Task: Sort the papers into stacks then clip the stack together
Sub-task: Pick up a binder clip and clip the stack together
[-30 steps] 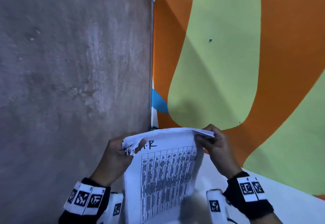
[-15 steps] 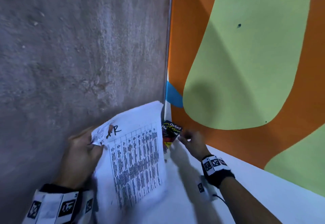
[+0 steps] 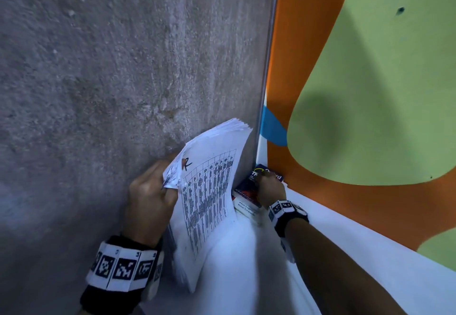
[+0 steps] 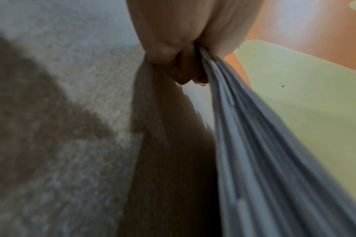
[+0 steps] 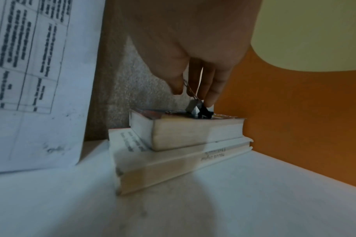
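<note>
My left hand [image 3: 153, 198] grips the crumpled top corner of a thick stack of printed papers [image 3: 209, 191], holding it upright against the grey wall; in the left wrist view the fingers [image 4: 179, 64] pinch the sheaf's edges [image 4: 264, 152]. My right hand [image 3: 269, 188] reaches onto a small dark book [image 3: 249, 186] in the corner. In the right wrist view its fingertips [image 5: 210, 96] pinch the wire handle of a binder clip [image 5: 193, 105] standing on the book's cover; a black clip [image 5: 205, 112] lies beside it.
The small book [image 5: 193, 133] lies on a larger white book [image 5: 173, 165] on the white table [image 3: 370, 277]. A rough grey wall [image 3: 111, 80] stands to the left. An orange and green wall [image 3: 370, 92] is on the right.
My right hand let go of the paper stack and reached right to the books in the corner, taking hold of a clip. The left hand keeps the stack, now tilted against the grey wall.
</note>
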A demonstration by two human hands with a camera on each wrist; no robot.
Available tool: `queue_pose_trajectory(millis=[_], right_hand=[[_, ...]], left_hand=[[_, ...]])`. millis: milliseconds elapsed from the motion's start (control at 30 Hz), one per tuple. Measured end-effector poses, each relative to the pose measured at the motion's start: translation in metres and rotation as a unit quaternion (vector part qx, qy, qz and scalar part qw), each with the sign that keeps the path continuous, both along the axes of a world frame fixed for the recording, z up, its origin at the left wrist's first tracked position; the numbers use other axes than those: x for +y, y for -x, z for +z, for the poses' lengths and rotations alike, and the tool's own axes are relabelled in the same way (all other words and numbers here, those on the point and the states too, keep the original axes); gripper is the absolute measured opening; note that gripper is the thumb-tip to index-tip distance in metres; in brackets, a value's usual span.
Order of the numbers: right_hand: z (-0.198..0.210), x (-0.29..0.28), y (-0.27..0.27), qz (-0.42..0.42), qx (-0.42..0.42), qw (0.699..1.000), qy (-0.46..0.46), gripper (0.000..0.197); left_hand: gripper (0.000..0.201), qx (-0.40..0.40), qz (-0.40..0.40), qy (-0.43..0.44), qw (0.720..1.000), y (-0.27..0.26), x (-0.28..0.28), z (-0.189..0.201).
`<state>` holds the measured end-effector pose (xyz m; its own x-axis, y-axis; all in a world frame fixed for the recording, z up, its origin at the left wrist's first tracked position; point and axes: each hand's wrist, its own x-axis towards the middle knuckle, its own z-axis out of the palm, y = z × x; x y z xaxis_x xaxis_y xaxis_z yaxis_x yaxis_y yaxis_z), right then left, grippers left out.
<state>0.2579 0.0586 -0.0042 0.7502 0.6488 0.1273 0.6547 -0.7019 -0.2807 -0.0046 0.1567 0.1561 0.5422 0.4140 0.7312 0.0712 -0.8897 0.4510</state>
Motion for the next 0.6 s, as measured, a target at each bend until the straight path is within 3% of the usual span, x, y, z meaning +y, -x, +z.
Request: queue_pose_trajectory(millis=[267,433,600], right_hand=[[-0.018,-0.014,0.015,0.004,0.005,0.999,-0.044,0.024],[-0.024,-0.019,0.024,0.017,0.007,1.0,0.01,0.045],[-0.021,-0.012,0.03,0.033,-0.027,0.998,0.046,0.03]], left_hand=[[0.044,-0.003,-0.019,-0.008,1.0,-0.002,0.0,0.001],[0.046,-0.017,-0.04,-0.007,0.999,-0.003,-0.001,0.0],[0.044,-0.045,-0.056,0.008,0.997,0.001,0.001,-0.004]])
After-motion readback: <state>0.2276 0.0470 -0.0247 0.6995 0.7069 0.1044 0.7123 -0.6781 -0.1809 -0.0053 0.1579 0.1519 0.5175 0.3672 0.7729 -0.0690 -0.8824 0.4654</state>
